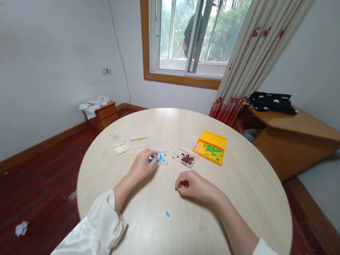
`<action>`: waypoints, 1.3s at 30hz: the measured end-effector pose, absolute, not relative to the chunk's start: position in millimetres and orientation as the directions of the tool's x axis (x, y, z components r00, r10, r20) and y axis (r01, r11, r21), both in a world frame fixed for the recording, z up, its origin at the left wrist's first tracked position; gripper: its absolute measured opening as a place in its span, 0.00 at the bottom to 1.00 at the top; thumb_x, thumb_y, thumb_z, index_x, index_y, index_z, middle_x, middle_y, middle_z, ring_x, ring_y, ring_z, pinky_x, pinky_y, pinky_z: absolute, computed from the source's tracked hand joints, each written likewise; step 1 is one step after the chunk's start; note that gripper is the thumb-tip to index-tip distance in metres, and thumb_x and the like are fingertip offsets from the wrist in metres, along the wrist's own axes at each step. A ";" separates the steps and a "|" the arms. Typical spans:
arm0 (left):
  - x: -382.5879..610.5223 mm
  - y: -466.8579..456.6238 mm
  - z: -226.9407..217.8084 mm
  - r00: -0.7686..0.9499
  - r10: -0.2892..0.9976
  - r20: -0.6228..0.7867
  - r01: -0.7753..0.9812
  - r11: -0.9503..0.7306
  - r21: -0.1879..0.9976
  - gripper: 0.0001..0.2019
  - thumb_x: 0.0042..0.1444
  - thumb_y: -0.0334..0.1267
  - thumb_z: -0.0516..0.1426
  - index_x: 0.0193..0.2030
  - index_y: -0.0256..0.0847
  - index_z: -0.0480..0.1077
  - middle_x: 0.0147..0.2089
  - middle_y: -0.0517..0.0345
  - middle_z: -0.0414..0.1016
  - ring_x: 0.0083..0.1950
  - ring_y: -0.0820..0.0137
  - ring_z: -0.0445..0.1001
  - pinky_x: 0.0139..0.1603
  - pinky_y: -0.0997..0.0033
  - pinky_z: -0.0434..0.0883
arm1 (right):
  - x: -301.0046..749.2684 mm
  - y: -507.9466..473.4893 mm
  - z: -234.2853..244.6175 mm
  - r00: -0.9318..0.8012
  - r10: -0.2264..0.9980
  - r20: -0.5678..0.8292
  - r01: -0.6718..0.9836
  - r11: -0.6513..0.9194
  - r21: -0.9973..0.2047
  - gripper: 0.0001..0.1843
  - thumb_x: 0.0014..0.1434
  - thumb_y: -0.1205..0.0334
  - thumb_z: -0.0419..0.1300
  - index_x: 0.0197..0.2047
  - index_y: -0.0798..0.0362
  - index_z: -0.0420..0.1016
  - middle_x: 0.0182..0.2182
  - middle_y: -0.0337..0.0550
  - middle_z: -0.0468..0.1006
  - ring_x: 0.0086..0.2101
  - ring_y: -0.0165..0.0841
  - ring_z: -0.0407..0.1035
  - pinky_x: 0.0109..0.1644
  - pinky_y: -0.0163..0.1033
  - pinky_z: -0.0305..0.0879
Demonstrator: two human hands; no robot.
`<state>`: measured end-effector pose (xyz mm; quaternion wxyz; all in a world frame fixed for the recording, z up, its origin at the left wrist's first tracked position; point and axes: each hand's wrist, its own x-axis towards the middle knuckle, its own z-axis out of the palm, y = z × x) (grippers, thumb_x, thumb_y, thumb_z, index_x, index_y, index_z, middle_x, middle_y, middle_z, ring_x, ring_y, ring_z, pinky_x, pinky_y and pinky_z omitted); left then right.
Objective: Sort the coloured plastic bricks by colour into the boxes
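My left hand [144, 164] is over the left side of a clear plastic box [165, 163] that holds small blue pieces [161, 158]. Its thumb and fingers pinch together, with blue showing between them. To the right, my right hand [194, 184] hovers low over the table, fingers curled into a pinch; whatever is in its fingertips is too small or hidden to make out. Just beyond it sits a clear box [176, 157] with small dark brown pieces [188, 159]. One loose blue piece [167, 214] lies on the tabletop nearer to me.
On the round table [169, 121] stand a clear box with pale yellow pieces [120, 148], another with a few yellow pieces [138, 142], and an open orange case [215, 138] with green pieces [213, 151]. A tilted wooden desk [301, 132] is at right, a small cabinet [106, 112] behind left.
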<state>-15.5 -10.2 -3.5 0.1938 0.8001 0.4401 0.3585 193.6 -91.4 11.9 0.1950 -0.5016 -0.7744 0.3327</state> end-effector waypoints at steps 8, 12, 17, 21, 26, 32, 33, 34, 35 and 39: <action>-6.8 -38.2 7.0 0.917 0.388 -0.097 0.300 -0.508 0.807 0.09 0.44 0.37 0.64 0.35 0.39 0.75 0.26 0.64 0.67 0.26 0.77 0.62 0.27 0.79 0.60 | 206.2 -86.3 15.6 -0.356 0.931 -0.084 0.357 0.052 -0.933 0.06 0.43 0.65 0.60 0.27 0.59 0.76 0.22 0.38 0.72 0.23 0.24 0.61 0.28 0.31 0.59; -4.6 -42.8 7.3 0.967 0.245 -0.064 0.205 -0.608 0.767 0.09 0.40 0.37 0.67 0.31 0.42 0.75 0.26 0.64 0.68 0.27 0.77 0.62 0.31 0.77 0.61 | 212.9 -85.2 27.0 -0.271 0.962 0.016 0.130 0.053 -0.990 0.10 0.38 0.59 0.66 0.23 0.56 0.74 0.25 0.39 0.72 0.25 0.26 0.63 0.28 0.32 0.61; -2.3 -45.0 5.8 0.979 0.204 -0.011 0.150 -0.682 0.716 0.09 0.39 0.35 0.68 0.29 0.43 0.75 0.25 0.64 0.68 0.27 0.75 0.63 0.35 0.74 0.62 | 220.5 -82.8 32.2 -0.044 0.996 0.079 -0.203 0.069 -0.977 0.13 0.32 0.57 0.69 0.21 0.53 0.71 0.22 0.35 0.70 0.20 0.23 0.59 0.22 0.31 0.58; 0.5 -50.0 3.7 0.986 0.169 0.005 0.116 -0.693 0.711 0.05 0.42 0.30 0.64 0.25 0.43 0.74 0.22 0.64 0.66 0.26 0.75 0.62 0.34 0.75 0.61 | 224.1 -72.0 22.2 0.137 0.990 0.030 -0.307 0.071 -0.949 0.13 0.32 0.60 0.69 0.24 0.52 0.73 0.22 0.35 0.72 0.21 0.23 0.62 0.25 0.29 0.63; 2.0 -53.6 6.2 0.991 0.136 -0.010 0.104 -0.709 0.697 0.07 0.43 0.25 0.60 0.22 0.42 0.72 0.23 0.64 0.67 0.27 0.76 0.63 0.33 0.75 0.61 | 227.3 -56.6 3.2 0.322 0.946 -0.032 -0.303 0.071 -0.950 0.14 0.35 0.61 0.69 0.28 0.53 0.74 0.25 0.36 0.76 0.24 0.25 0.68 0.31 0.31 0.71; 3.3 -53.3 7.4 0.988 0.152 -0.002 0.108 -0.696 0.710 0.07 0.42 0.24 0.58 0.21 0.40 0.71 0.22 0.64 0.67 0.25 0.76 0.62 0.32 0.75 0.61 | 229.3 -52.4 -6.5 0.407 0.912 -0.053 -0.336 0.095 -0.937 0.11 0.38 0.62 0.68 0.29 0.54 0.76 0.26 0.41 0.78 0.29 0.30 0.73 0.35 0.34 0.75; 3.4 -53.2 7.1 0.988 0.152 -0.002 0.108 -0.695 0.711 0.08 0.42 0.24 0.58 0.21 0.40 0.71 0.23 0.64 0.67 0.25 0.76 0.62 0.32 0.75 0.61 | 229.3 -52.2 -7.3 0.409 0.911 -0.047 -0.331 0.101 -0.938 0.11 0.39 0.61 0.68 0.29 0.54 0.76 0.27 0.42 0.79 0.30 0.31 0.74 0.35 0.35 0.75; 3.4 -53.0 6.8 0.988 0.152 0.001 0.105 -0.691 0.715 0.08 0.42 0.23 0.58 0.21 0.40 0.71 0.23 0.64 0.67 0.25 0.76 0.62 0.32 0.75 0.62 | 229.2 -51.8 -7.9 0.409 0.912 -0.040 -0.323 0.104 -0.941 0.11 0.39 0.61 0.68 0.29 0.54 0.76 0.27 0.43 0.79 0.31 0.32 0.74 0.36 0.35 0.76; 3.4 -52.9 6.5 0.988 0.152 0.006 0.101 -0.685 0.722 0.08 0.42 0.23 0.58 0.21 0.40 0.71 0.23 0.64 0.67 0.25 0.77 0.62 0.32 0.75 0.62 | 229.2 -51.4 -8.3 0.409 0.912 -0.035 -0.313 0.105 -0.944 0.11 0.39 0.61 0.68 0.29 0.54 0.76 0.28 0.44 0.79 0.31 0.32 0.75 0.36 0.36 0.76; 2.3 -52.3 6.3 0.987 0.162 -0.004 0.108 -0.639 0.762 0.07 0.41 0.24 0.57 0.22 0.40 0.71 0.23 0.64 0.67 0.25 0.77 0.62 0.30 0.77 0.62 | 230.6 -51.7 -5.5 0.414 0.910 -0.008 -0.195 0.081 -0.977 0.13 0.40 0.57 0.67 0.30 0.54 0.77 0.28 0.43 0.79 0.29 0.32 0.74 0.33 0.37 0.74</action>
